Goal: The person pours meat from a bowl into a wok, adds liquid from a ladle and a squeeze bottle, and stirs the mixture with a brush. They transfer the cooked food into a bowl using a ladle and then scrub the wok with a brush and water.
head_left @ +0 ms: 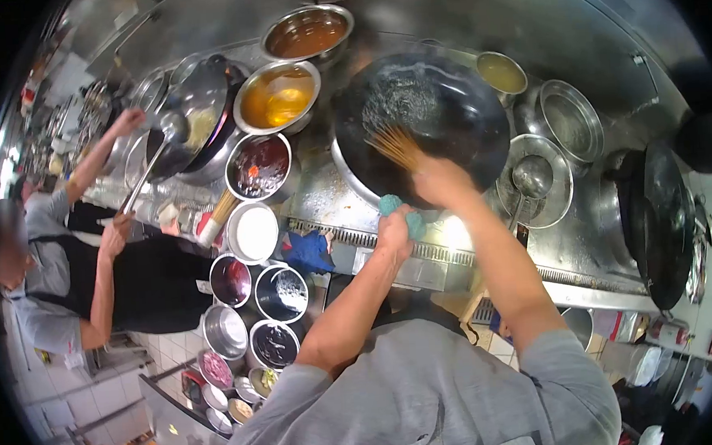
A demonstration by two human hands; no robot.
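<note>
A large black wok [463,102] sits on the stove, with a wet, foamy patch on its inner far side. My right hand [445,182] is closed around a bamboo wok brush [396,146], whose bristles rest against the inside of the wok. At the wok's near edge, my left hand [394,235] grips a green cloth [412,221]. Whether the cloth wraps a handle or the rim is hidden by my fingers.
Metal bowls of amber liquid [277,97] and red sauce [258,170] stand left of the wok. A ladle [532,176] rests in a strainer bowl [563,202] on the right. A co-worker [57,265] at the left holds another ladle [150,166] over a second wok [203,122].
</note>
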